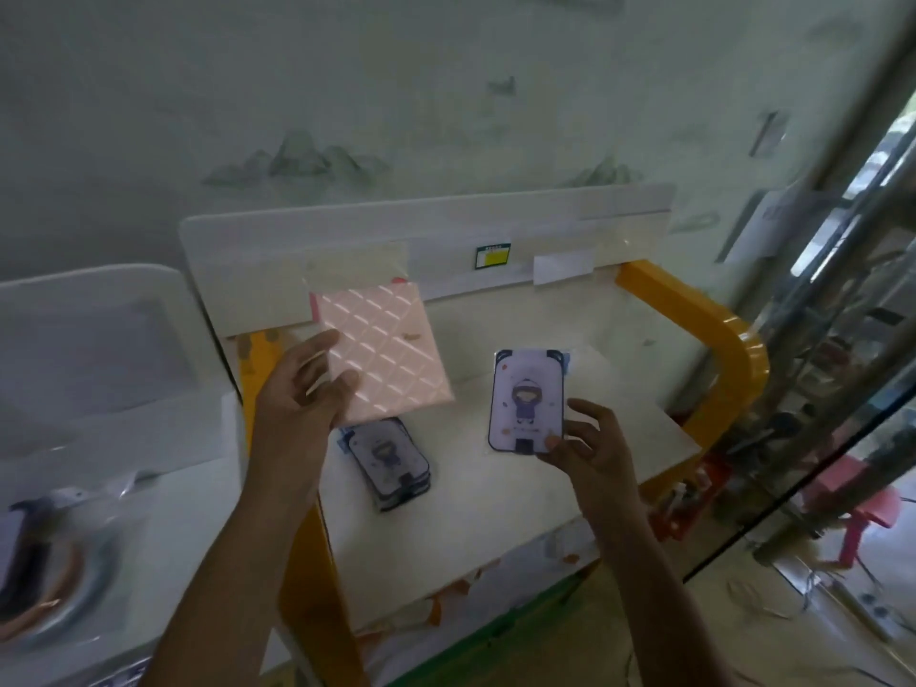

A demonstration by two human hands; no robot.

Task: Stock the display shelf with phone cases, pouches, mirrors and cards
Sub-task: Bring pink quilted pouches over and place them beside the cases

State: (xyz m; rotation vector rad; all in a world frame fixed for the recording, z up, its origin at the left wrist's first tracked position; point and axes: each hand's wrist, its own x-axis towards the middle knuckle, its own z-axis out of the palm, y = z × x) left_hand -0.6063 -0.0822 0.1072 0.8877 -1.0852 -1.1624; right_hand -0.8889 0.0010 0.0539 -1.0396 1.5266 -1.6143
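My left hand (302, 384) holds a pink quilted square pouch (386, 352) by its lower left corner, lifted above the white display shelf (495, 488). My right hand (590, 446) pinches the bottom edge of a purple phone case (526, 401) printed with a cartoon figure, held upright over the shelf's middle. On the shelf below the pouch lies a small stack of matching purple phone cases (391, 461).
The shelf has a white back panel with a yellow price label (492, 256) and an orange frame (718, 349) on its right. A second white shelf (109, 438) at left holds bagged items (44, 562). Metal racks and a glass edge stand at right.
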